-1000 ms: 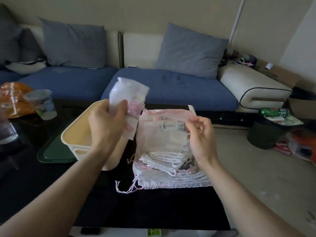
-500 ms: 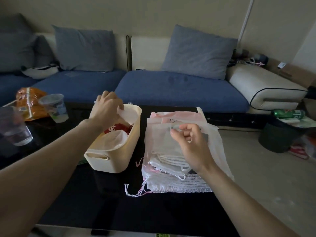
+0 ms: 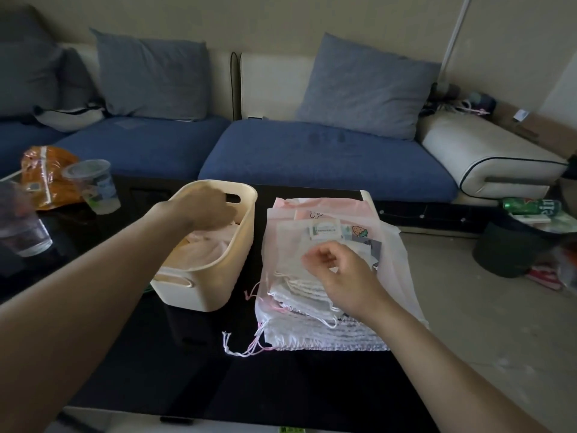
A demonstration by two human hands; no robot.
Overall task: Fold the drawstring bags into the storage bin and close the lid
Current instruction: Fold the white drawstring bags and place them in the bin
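Inside the storage bin (image 3: 240, 242), the left hand (image 3: 203, 207) is pressing a folded bag (image 3: 206, 248) down, its fingers hidden, while the right hand (image 3: 340, 273) is pinching the next drawstring bag (image 3: 296, 242) off the pile, which likely needs lifting and folding.

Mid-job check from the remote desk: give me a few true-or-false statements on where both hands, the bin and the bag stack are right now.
1. The left hand reaches inside the cream plastic storage bin. True.
2. The bin is empty. False: pale folded fabric already lies inside it.
3. The right hand is over the stack of white and pink drawstring bags. True.
4. The stack lies left of the bin. False: it lies to its right on the black table.
5. A lid covers the bin. False: its top is open.
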